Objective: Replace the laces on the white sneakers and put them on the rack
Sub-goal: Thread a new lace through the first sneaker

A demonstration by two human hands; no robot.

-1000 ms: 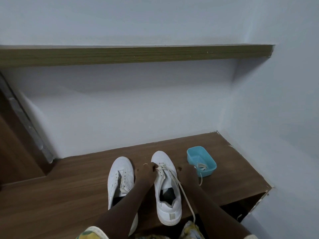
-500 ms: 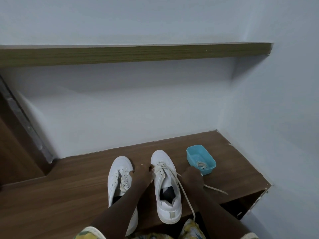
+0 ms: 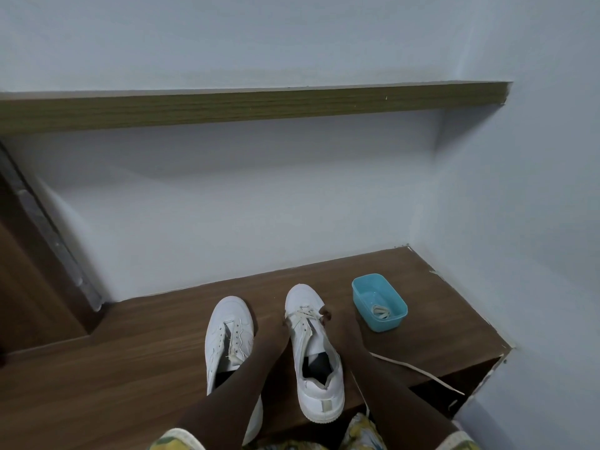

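**Item 1.** Laced sneaker (image 3: 319,394), toe to the wall on the wooden bench top (image 3: 130,368), beside the unlaced sneaker (image 3: 227,332). Its lace (image 3: 303,311) crosses only the toe-end eyelets. The loose tail (image 3: 418,371) runs from under the right wrist and off the bench edge.

**Item 2.** Right hand (image 3: 337,323), fingertips closed in a pinch on the lace at the eyelet row. Left hand (image 3: 276,324), against the shoe's other flank; whether it grips anything cannot be told.

**Item 3.** Teal tub (image 3: 383,323), just beside the right hand, holding 1 coiled lace (image 3: 380,311).

**Risks.**
- A hard pull may jam the lace in an eyelet or drag the shoe, if the left hand is not bracing it.
- The dangling tail could snag on the bench corner.
- The 2 laces look alike and could be confused.

**Not legible.**
- The fingers of both hands, dark against shadow.
- The unlaced sneaker's heel, behind the left arm.
- The rack itself, unless the shelf (image 3: 253,107) above serves.
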